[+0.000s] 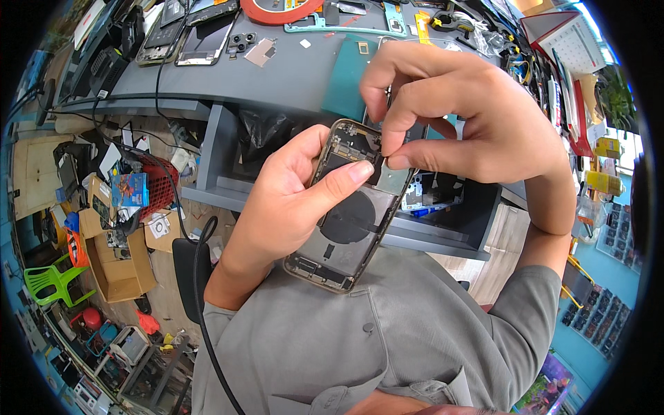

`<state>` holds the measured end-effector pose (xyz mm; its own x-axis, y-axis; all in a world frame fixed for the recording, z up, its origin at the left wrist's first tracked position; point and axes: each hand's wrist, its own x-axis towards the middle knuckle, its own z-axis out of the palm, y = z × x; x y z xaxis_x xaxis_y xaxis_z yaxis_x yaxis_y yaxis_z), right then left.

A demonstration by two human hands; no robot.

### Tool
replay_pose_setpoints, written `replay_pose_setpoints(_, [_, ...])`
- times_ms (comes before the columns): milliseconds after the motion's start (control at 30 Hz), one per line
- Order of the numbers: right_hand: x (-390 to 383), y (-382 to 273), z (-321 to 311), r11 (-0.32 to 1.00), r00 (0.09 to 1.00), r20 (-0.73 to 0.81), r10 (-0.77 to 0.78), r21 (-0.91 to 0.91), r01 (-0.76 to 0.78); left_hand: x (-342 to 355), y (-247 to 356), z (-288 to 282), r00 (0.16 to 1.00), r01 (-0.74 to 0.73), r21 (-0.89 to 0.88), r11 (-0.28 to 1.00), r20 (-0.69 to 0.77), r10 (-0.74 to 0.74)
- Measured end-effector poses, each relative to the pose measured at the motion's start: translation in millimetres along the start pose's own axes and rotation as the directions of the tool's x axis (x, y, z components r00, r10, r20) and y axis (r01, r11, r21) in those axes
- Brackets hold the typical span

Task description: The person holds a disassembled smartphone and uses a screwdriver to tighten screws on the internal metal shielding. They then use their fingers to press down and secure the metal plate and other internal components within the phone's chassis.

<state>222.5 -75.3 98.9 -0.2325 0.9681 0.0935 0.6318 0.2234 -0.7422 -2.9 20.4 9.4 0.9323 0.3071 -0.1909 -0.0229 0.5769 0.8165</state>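
While left hand (287, 197) grips opened phone (349, 207) | right hand (449, 117) pinches its inner part

Opened phone housing (346, 214) held up in left hand (283, 200), thumb lying across its middle above dark round coil. Right hand (456, 117) pinching at housing's upper edge with fingertips (395, 160). Behind, grey workbench (277, 76) carrying other phone parts (204, 38) near its far left corner. Red basket (162, 183) and cardboard boxes (121, 266) on floor at left.
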Motion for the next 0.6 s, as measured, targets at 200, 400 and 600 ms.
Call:
replay_pose_setpoints(200, [-4.3,-1.0,-4.1,0.999,1.0,-0.019,-0.024,0.025,0.025,0.0,1.8,-0.9,1.0,0.011,-0.003,1.0,0.003,-0.011])
replay_pose_setpoints(400, [-3.9,1.9,-0.5,0.999,0.999,-0.01,-0.036,0.036,0.036,-0.9,0.4,-0.7,1.0,0.008,0.007,1.0,-0.002,-0.008])
replay_pose_setpoints(600, [-6.7,1.3,2.0,1.0,0.999,-0.032,-0.006,0.029,0.007,0.9,0.6,-0.3,1.0,0.01,0.015,1.0,0.001,-0.01])
